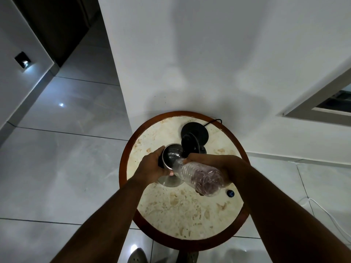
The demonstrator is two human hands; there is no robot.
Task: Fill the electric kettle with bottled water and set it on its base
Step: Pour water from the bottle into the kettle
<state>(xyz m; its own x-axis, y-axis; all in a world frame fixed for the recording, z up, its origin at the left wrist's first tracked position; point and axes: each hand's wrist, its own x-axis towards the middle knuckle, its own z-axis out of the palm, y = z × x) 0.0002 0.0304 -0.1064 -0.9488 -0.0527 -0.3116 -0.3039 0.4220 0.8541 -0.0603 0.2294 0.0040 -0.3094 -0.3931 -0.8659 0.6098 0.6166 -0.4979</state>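
A steel electric kettle [171,155] stands on the round marble-topped table [186,211], its black lid [190,145] flipped up and open. My left hand [152,167] grips the kettle's left side. In my right hand [214,163] a clear plastic water bottle [201,178] is tipped over, its neck at the kettle's mouth. The black round kettle base [197,130] lies behind the kettle near the wall, with its cord running off to the right. The blue bottle cap [230,193] rests on the table to the right of the bottle.
The table has a dark wooden rim [123,168] and stands against a white wall [190,63]. Glossy white floor tiles [66,158] surround it. A white cable [322,211] runs over the floor at right. A shoe tip [136,256] shows at the bottom.
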